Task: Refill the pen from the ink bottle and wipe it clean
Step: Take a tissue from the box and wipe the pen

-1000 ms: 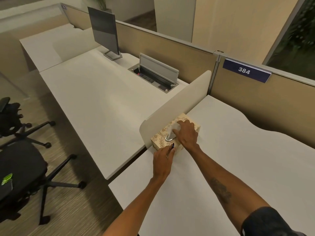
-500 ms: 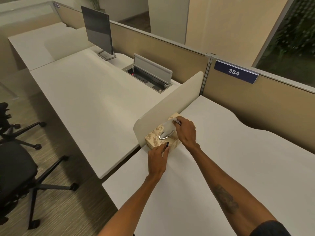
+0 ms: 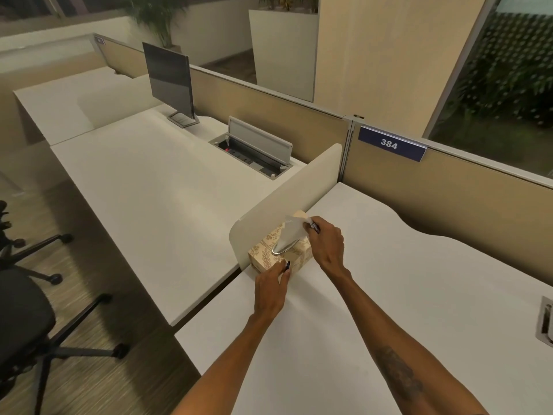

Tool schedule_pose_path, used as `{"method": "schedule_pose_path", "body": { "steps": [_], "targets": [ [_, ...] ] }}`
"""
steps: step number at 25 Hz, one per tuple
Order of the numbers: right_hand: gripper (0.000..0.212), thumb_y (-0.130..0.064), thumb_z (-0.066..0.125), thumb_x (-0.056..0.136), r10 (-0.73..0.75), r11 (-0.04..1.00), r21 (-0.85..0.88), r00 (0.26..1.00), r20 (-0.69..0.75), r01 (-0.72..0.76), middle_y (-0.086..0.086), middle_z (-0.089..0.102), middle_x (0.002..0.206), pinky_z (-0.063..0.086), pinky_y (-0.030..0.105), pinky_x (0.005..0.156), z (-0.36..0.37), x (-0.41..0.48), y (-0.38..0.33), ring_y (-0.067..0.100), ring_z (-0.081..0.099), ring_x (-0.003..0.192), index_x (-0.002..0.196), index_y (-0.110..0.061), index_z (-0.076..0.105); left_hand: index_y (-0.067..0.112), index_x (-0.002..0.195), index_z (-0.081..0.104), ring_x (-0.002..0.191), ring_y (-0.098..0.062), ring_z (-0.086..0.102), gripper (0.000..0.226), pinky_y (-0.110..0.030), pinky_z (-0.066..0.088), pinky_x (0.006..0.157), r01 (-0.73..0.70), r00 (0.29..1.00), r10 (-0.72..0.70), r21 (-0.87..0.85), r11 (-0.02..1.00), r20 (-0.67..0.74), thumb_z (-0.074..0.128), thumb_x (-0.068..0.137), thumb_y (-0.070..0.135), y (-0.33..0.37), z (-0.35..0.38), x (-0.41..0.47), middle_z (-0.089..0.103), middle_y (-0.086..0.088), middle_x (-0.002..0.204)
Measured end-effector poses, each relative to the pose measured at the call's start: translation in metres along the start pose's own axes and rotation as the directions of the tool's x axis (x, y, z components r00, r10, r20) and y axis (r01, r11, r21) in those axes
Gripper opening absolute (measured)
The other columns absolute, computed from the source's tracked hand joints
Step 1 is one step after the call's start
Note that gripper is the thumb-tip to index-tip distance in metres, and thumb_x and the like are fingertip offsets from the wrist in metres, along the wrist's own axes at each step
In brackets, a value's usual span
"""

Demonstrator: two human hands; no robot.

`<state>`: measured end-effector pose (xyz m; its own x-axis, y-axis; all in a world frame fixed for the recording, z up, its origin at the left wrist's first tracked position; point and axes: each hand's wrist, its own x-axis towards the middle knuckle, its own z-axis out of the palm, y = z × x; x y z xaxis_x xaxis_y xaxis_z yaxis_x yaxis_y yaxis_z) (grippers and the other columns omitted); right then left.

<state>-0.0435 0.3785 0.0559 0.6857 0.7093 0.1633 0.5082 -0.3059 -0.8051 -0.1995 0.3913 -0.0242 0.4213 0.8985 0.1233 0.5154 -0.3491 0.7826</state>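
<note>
A patterned beige tissue box [image 3: 266,256] sits at the left edge of the white desk [image 3: 404,295], against a low white divider [image 3: 287,193]. My right hand [image 3: 326,247] pinches a white tissue [image 3: 291,232] that stands up out of the box's slot. A small dark and silver piece [image 3: 314,227] also shows between its fingers. My left hand [image 3: 270,292] rests against the box's near end, closed around a dark pen whose tip [image 3: 288,265] pokes out by the fingers. No ink bottle is in view.
A monitor [image 3: 169,82] and an open cable hatch [image 3: 254,151] sit on the neighbouring desk to the left. A black office chair [image 3: 21,319] stands on the floor at the far left. Beige partitions with a "384" sign [image 3: 390,143] close the back. A metal cable slot [image 3: 546,322] is at the right.
My right hand has risen from the box top, drawing the tissue up out of the slot. My left hand has stayed at the box's near end.
</note>
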Motion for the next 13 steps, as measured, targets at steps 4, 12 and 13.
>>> {"method": "schedule_pose_path", "body": {
  "steps": [4, 12, 13],
  "targets": [
    [0.019, -0.031, 0.054, 0.098, -0.039, 0.999, -0.003, 0.999, -0.032, 0.039, -0.003, 0.067, 0.081, 0.051, 0.035, 0.066, -0.009, -0.001, -0.013, 0.021, 0.062, 0.075, 0.095, -0.019, 0.069, 0.016, 0.112, 0.069, 0.097, -0.011, 0.066, 0.02, -0.021, 0.051, 0.074, 0.01, 1.0, -0.011, 0.018, 1.0, 0.029, 0.057, 0.098, 0.025, 0.002, -0.002, 0.0, 0.074, 0.001, 0.109],
    [0.017, -0.029, 0.058, 0.097, -0.054, 0.996, 0.067, 0.99, -0.127, 0.063, 0.0, 0.07, 0.084, 0.057, 0.04, 0.073, -0.025, -0.005, -0.026, 0.022, 0.065, 0.076, 0.099, -0.017, 0.07, 0.012, 0.114, 0.068, 0.103, -0.021, 0.066, 0.023, -0.022, 0.046, 0.076, 0.066, 0.995, -0.069, 0.032, 0.997, 0.073, 0.055, 0.1, 0.025, 0.006, -0.003, 0.0, 0.072, -0.005, 0.111],
    [0.017, -0.029, 0.059, 0.096, -0.045, 0.995, 0.085, 0.987, -0.152, 0.058, -0.001, 0.068, 0.079, 0.057, 0.04, 0.069, -0.031, -0.003, -0.028, 0.021, 0.063, 0.072, 0.094, -0.016, 0.069, 0.013, 0.113, 0.068, 0.102, -0.022, 0.066, 0.023, -0.023, 0.047, 0.076, 0.069, 0.994, -0.071, 0.038, 0.997, 0.08, 0.055, 0.1, 0.025, 0.004, -0.003, 0.0, 0.073, -0.005, 0.11]
  ]
}}
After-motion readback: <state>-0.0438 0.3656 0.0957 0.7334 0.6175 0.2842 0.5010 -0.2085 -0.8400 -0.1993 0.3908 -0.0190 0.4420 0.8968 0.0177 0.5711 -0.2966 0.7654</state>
